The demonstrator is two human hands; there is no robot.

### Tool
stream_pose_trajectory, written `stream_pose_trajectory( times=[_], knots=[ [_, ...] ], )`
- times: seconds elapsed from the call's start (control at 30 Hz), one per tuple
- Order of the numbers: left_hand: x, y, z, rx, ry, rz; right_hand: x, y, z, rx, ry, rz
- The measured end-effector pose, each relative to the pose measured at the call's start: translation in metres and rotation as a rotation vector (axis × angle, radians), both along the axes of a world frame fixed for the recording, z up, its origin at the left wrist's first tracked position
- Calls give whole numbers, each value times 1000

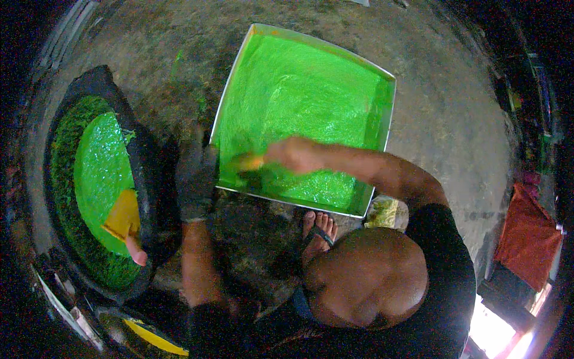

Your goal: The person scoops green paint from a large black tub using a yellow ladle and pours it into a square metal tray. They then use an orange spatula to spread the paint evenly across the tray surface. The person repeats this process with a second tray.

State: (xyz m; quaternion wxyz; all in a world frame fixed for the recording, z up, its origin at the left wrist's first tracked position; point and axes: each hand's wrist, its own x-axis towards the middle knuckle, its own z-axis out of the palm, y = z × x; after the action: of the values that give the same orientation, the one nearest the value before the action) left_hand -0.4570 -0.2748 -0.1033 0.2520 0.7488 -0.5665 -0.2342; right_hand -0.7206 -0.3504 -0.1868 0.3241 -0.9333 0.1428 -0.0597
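Observation:
A square metal-rimmed tray (391, 112) rests on the floor in front of me. Bright green thick liquid (309, 94) covers its bottom. Over the near left part of the tray, my right hand (293, 155) is bare, blurred, and closed around a yellow-orange tool (251, 162). The tool's far end is too blurred to name; it is at or just above the green. My left hand (196, 175), in a dark glove, covers part of the tray's left rim and appears to grip it. Its fingers are hard to make out in the shadow.
To the left stands a dark round basin (143, 179) with more green liquid, its inner wall crusted green. A yellow scoop (123, 215) with a pinkish handle lies in it. My sandalled foot (320, 226) is close to the tray's near edge. A pale block (386, 213) sits by the near right corner.

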Motion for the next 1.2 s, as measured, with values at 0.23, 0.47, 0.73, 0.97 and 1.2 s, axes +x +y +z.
stream_pose_trajectory(
  times=[0.23, 0.47, 0.73, 0.97, 1.2],
  knots=[
    [-59, 85, -44, -128, -151, 301, -76, -158, 7, -360, 146, -608],
    [-4, -6, -51, -220, -134, 168, -28, 10, -6, 18, 92, -51],
    [-53, -93, -34, -84, -26, 338, -152, -112, -8, -496, 143, -970],
    [-113, 36, -113, 118, -264, -260, -66, -52, -54, -317, 276, -847],
    [-38, 39, -55, 77, 555, -26, -33, 15, 19, -94, 6, -484]
  ],
)
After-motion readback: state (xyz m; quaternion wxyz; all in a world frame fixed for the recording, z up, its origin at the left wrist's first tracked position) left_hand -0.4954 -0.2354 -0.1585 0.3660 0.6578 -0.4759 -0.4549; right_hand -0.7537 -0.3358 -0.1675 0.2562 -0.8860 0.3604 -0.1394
